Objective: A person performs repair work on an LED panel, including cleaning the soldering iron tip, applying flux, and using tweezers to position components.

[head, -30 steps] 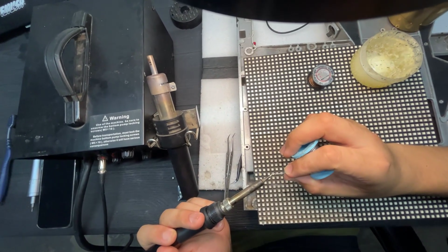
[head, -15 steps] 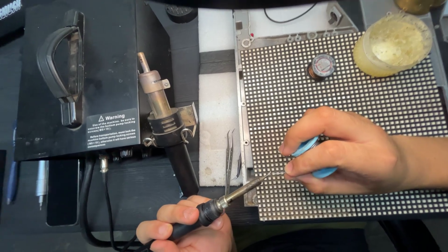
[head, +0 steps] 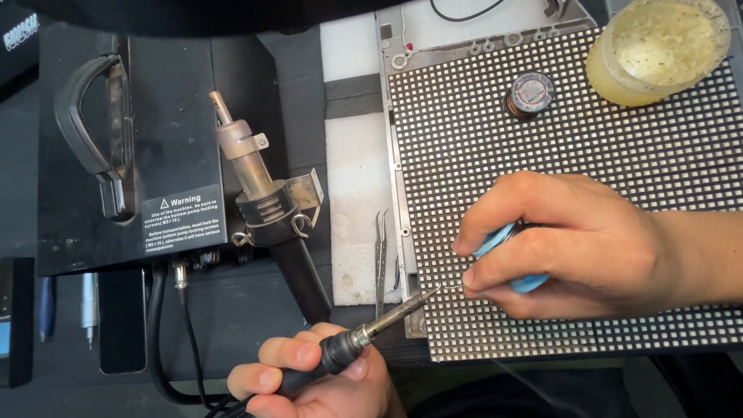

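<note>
Fingers of the left hand (head: pixel 325 379) grip a soldering iron (head: pixel 364 337) whose tip meets the LED panel (head: pixel 557 155) near its lower-left edge, while the right hand (head: pixel 573 244) pinches a blue solder holder (head: pixel 503 244) feeding wire (head: pixel 453 287) there.

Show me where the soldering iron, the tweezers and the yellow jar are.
soldering iron (head: pixel 387 319), head view, on its metal shaft near the tip.
tweezers (head: pixel 381 259), head view, midway along the arms.
yellow jar (head: pixel 658 46), head view, centre of its top.
</note>
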